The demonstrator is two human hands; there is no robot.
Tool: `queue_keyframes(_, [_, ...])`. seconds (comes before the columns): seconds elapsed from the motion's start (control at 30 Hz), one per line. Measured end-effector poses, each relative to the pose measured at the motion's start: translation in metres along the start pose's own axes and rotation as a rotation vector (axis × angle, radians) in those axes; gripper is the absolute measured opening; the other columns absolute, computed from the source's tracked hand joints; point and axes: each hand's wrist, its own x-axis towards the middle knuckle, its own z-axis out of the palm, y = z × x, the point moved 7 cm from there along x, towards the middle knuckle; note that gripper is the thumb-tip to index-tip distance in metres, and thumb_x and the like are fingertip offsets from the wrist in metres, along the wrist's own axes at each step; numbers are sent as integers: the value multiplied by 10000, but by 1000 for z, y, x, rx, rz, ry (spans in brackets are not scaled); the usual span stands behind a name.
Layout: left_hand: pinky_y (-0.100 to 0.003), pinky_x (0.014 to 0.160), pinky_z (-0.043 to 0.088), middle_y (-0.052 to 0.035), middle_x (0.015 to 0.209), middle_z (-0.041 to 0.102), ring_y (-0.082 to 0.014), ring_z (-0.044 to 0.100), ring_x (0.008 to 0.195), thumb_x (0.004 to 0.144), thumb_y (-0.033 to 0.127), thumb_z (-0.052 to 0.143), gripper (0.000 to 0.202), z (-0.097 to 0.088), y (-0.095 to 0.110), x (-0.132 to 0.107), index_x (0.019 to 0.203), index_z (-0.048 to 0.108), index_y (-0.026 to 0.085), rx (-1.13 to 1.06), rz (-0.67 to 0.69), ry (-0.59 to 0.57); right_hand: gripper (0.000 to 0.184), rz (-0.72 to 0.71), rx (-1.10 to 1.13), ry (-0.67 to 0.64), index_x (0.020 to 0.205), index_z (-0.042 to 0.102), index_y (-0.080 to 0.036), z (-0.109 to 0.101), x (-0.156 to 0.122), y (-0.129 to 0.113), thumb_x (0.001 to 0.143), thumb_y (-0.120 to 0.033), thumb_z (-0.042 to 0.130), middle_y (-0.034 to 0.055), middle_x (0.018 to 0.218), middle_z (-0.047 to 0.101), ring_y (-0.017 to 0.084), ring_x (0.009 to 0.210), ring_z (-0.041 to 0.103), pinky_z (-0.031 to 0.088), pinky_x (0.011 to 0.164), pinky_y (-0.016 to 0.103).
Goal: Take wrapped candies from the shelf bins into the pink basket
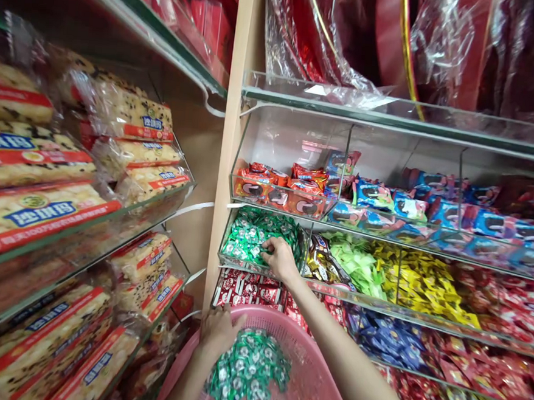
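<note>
My right hand (280, 257) reaches into a clear acrylic bin (230, 261) full of small green wrapped candies (249, 232), its fingers curled down on the candies. My left hand (217, 330) grips the rim of a pink plastic basket (311, 349) low in front of me. A heap of the same green candies (248, 366) lies in the basket.
More clear bins hold orange (268, 185), blue (408, 207), light green, yellow (419, 284) and red (507, 299) wrapped sweets. Shelves on the left carry stacked packs of puffed rice cakes (33, 208). Red gift packs in cellophane (352, 29) sit on the top shelf.
</note>
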Motion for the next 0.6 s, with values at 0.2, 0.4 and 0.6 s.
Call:
queue_keyframes(0.2, [-399, 901, 375, -185, 1123, 596, -302, 531, 1056, 826, 581, 218, 698, 1, -1, -4, 1196, 528, 77, -6, -28, -1, 129, -50, -2, 27, 785, 605, -178, -1, -2, -1, 682, -107, 576, 4, 713, 490, 149, 716, 479, 359, 665, 243])
queue_keyframes(0.4, [-399, 904, 381, -179, 1155, 584, -300, 520, 1085, 815, 594, 225, 710, 8, 0, 2, 1227, 509, 90, 16, -29, -4, 152, -25, -29, 16, 823, 635, -183, -3, -3, -4, 703, -105, 586, 11, 729, 498, 154, 750, 491, 360, 683, 241])
queue_keyframes(0.6, [-393, 911, 380, -177, 1225, 540, -302, 513, 1103, 811, 632, 195, 763, 11, 1, 9, 1272, 456, 84, 42, -8, -48, 149, -18, -62, 14, 827, 656, -186, -6, -2, -14, 723, -102, 589, 23, 761, 538, 156, 790, 509, 365, 753, 257])
